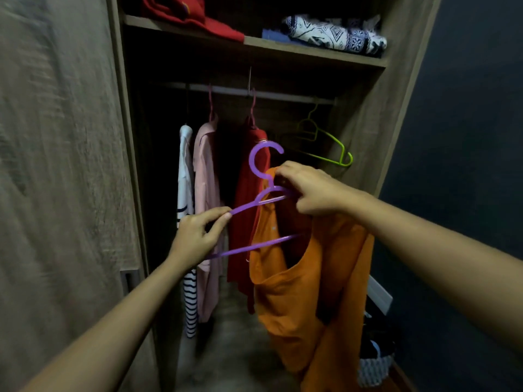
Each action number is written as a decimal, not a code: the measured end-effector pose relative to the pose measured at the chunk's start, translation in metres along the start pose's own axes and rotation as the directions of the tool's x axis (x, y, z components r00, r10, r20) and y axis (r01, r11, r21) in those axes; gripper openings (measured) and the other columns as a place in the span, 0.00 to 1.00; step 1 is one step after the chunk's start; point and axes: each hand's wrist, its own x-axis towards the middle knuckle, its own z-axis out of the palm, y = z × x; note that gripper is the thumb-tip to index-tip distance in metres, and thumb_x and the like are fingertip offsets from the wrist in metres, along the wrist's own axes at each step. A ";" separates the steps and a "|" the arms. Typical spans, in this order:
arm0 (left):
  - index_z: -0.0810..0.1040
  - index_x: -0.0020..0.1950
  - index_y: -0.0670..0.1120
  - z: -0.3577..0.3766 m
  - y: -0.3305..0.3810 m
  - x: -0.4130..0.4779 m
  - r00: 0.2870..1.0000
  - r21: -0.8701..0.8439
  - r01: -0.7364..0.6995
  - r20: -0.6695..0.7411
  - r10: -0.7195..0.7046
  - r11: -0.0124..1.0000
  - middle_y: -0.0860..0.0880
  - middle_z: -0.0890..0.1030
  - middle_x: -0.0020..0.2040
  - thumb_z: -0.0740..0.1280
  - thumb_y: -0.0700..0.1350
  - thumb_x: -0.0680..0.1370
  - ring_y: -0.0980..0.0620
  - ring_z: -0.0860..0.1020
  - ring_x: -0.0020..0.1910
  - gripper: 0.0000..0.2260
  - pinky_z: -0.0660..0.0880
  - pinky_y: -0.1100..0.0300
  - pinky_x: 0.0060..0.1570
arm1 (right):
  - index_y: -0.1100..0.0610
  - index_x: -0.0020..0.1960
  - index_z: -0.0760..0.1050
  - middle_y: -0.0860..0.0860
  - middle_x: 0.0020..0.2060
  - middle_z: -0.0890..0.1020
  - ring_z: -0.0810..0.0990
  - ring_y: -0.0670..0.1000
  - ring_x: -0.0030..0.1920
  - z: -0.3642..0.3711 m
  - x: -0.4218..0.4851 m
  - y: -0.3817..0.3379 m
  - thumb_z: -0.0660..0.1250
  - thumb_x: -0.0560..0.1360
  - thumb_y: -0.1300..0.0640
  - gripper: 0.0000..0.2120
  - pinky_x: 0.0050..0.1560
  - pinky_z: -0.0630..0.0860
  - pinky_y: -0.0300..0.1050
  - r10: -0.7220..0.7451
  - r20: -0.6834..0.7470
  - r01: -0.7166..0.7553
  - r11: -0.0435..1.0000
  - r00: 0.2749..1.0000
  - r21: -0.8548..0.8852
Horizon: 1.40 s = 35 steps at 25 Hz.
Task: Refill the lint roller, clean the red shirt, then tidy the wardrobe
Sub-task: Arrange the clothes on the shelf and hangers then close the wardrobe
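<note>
I stand before the open wardrobe (365, 123). My left hand (195, 239) pinches the left arm of a purple plastic hanger (260, 158). My right hand (308, 188) grips the collar of an orange shirt (319, 292) at the hanger's neck; the hanger's right side sits inside the shirt, hidden. Behind them the red shirt (249, 199) hangs on a pink hanger from the rail (283, 95). No lint roller is in view.
A white striped garment (186, 193) and a pink shirt (206, 193) hang left of the red one. An empty green hanger (328, 142) hangs at the right. The upper shelf holds a red folded garment (195, 15) and a patterned knit (334, 33). The wardrobe door (62, 165) stands left.
</note>
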 end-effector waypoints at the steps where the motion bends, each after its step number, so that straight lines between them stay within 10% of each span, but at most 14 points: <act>1: 0.83 0.50 0.40 -0.002 -0.002 -0.001 0.999 -0.040 0.029 -0.033 -0.030 0.999 0.61 0.82 0.34 0.66 0.49 0.74 0.69 0.76 0.33 0.14 0.69 0.77 0.34 | 0.53 0.67 0.66 0.52 0.61 0.73 0.73 0.55 0.62 -0.003 -0.002 0.000 0.62 0.62 0.53 0.32 0.53 0.74 0.53 -0.037 -0.016 0.036 0.998 0.999 -0.057; 5: 0.81 0.53 0.47 -0.014 -0.003 0.002 0.979 -0.076 0.165 -0.112 -0.173 0.983 0.61 0.81 0.36 0.64 0.49 0.77 0.59 0.78 0.33 0.10 0.77 0.56 0.37 | 0.55 0.57 0.70 0.55 0.45 0.83 0.82 0.61 0.44 -0.004 -0.009 0.013 0.49 0.74 0.39 0.24 0.36 0.76 0.50 -0.213 -0.293 0.124 0.948 0.932 -0.292; 9: 0.72 0.61 0.49 0.008 0.030 -0.013 0.951 0.359 -0.021 -0.280 0.129 0.933 0.46 0.70 0.54 0.62 0.49 0.76 0.47 0.70 0.52 0.14 0.68 0.51 0.50 | 0.56 0.56 0.70 0.57 0.45 0.83 0.81 0.64 0.44 -0.001 0.004 0.010 0.49 0.77 0.39 0.23 0.40 0.76 0.55 -0.107 -0.379 0.010 0.968 0.919 -0.251; 11: 0.72 0.58 0.52 0.033 0.042 -0.044 0.983 0.348 -0.145 -0.059 0.176 0.926 0.48 0.66 0.55 0.58 0.58 0.77 0.49 0.68 0.53 0.15 0.69 0.53 0.51 | 0.53 0.54 0.72 0.56 0.44 0.83 0.81 0.63 0.44 -0.008 0.008 0.009 0.45 0.75 0.37 0.25 0.41 0.78 0.56 -0.099 -0.426 0.015 0.981 0.900 -0.195; 15: 0.78 0.52 0.58 0.054 0.014 -0.071 0.896 0.197 0.133 0.395 -0.203 0.971 0.48 0.60 0.66 0.55 0.72 0.70 0.50 0.57 0.67 0.24 0.58 0.50 0.68 | 0.56 0.55 0.73 0.57 0.45 0.82 0.81 0.60 0.45 -0.024 0.003 0.017 0.49 0.78 0.44 0.21 0.42 0.77 0.55 -0.127 -0.551 0.090 0.992 0.825 -0.093; 19: 0.79 0.41 0.60 -0.001 -0.036 -0.061 0.929 -0.091 0.196 0.337 -0.155 0.976 0.52 0.67 0.60 0.61 0.72 0.67 0.63 0.66 0.63 0.19 0.63 0.70 0.63 | 0.63 0.59 0.75 0.62 0.50 0.82 0.82 0.61 0.47 -0.014 -0.034 0.057 0.52 0.78 0.50 0.22 0.46 0.79 0.54 -0.216 -0.460 0.182 0.976 0.861 -0.118; 25: 0.74 0.41 0.50 -0.070 -0.050 -0.026 0.877 0.143 -0.079 0.481 0.000 0.987 0.52 0.75 0.41 0.56 0.66 0.75 0.57 0.76 0.42 0.21 0.73 0.54 0.46 | 0.53 0.58 0.69 0.57 0.38 0.81 0.80 0.56 0.29 0.042 -0.075 0.078 0.41 0.80 0.42 0.23 0.24 0.76 0.44 -0.321 -0.298 0.233 0.927 0.899 -0.294; 29: 0.66 0.57 0.61 -0.057 -0.015 -0.012 0.860 0.018 0.090 0.503 -0.087 0.996 0.47 0.79 0.46 0.61 0.57 0.77 0.55 0.79 0.45 0.10 0.76 0.53 0.47 | 0.53 0.54 0.73 0.52 0.45 0.81 0.81 0.53 0.39 0.065 -0.055 0.028 0.46 0.78 0.41 0.23 0.32 0.79 0.50 -0.106 -0.368 0.087 0.994 0.924 -0.066; 31: 0.60 0.65 0.64 -0.055 -0.010 -0.011 0.855 0.033 0.176 0.490 -0.170 0.984 0.43 0.81 0.49 0.65 0.53 0.76 0.50 0.80 0.48 0.20 0.76 0.52 0.50 | 0.50 0.52 0.73 0.48 0.47 0.80 0.79 0.50 0.44 0.065 -0.049 0.018 0.47 0.76 0.39 0.22 0.41 0.77 0.51 0.034 -0.344 -0.010 0.997 0.938 0.070; 35: 0.77 0.50 0.60 -0.059 -0.019 -0.018 0.954 0.144 0.086 0.273 -0.123 0.986 0.62 0.81 0.42 0.64 0.60 0.68 0.61 0.80 0.44 0.13 0.72 0.70 0.45 | 0.51 0.50 0.76 0.43 0.43 0.80 0.79 0.44 0.44 0.070 -0.046 0.011 0.61 0.76 0.44 0.12 0.46 0.75 0.44 0.114 -0.162 -0.033 0.900 0.980 0.434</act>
